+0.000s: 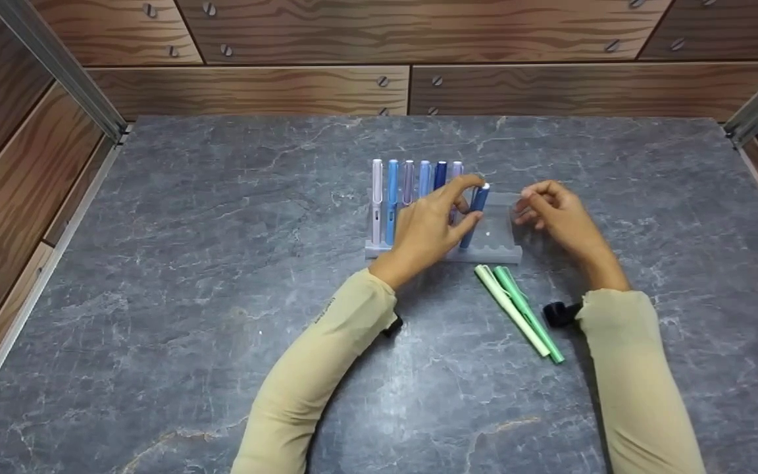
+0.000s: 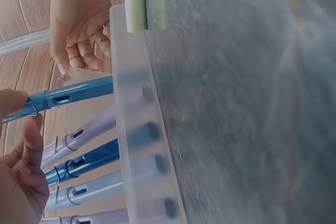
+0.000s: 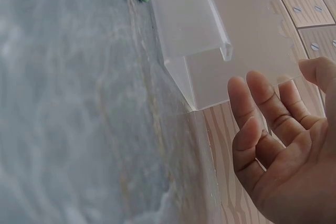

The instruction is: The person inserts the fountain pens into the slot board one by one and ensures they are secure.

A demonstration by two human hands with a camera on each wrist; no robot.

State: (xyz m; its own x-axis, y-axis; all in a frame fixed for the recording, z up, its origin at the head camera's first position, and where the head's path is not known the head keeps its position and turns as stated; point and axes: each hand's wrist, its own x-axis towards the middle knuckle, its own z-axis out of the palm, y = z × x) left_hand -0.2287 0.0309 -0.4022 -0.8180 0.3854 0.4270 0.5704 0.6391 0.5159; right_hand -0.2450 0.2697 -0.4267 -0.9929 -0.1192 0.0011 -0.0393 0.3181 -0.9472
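Observation:
My left hand (image 1: 426, 222) pinches a blue pen (image 1: 476, 216) between thumb and fingers near its capped upper end. The pen leans in the clear acrylic pen stand (image 1: 499, 255), its lower end at the front ledge. To its left several capped pens stand in a row, among them a pale lilac pen (image 1: 377, 197), a light blue pen (image 1: 392, 201) and a dark blue pen (image 2: 89, 161). My right hand (image 1: 556, 214) hovers by the stand's right edge, fingers loosely bent and holding nothing, as the right wrist view (image 3: 289, 145) shows.
A pale green pen (image 1: 514, 313) and a brighter green pen (image 1: 531, 319) lie side by side on the marbled grey table (image 1: 188, 296), in front of the stand. Wood-patterned panels (image 1: 300, 33) wall the back and sides. A metal post (image 1: 63, 72) rises at the back left.

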